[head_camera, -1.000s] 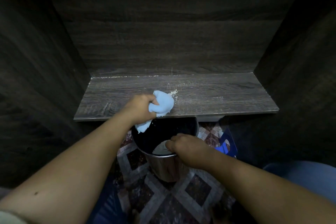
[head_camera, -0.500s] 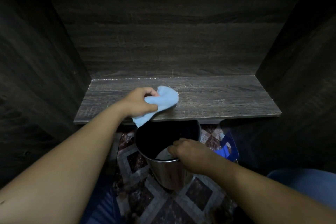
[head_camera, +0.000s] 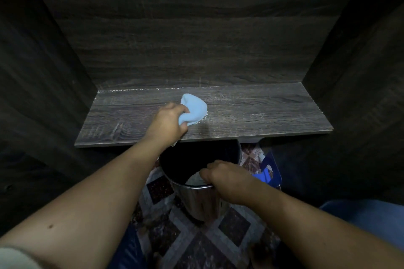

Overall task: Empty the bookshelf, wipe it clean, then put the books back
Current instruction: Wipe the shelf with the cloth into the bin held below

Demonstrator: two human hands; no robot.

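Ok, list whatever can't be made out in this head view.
- Inside of the metal bin: head view, too dark to see. The pale thing under the right hand is unclear.
- Blue object beside the bin: head view, partly hidden by the right hand and shadow, so it can't be identified.
- Cloth: head view, lower part covered by the left hand.
- The books: none in view, outside the frame.
- Shelf side walls: head view, lost in darkness.

Single head-worn view, close range, facing forward and down into the dark wood-grain bookshelf (head_camera: pixel 251 113) from its open front.
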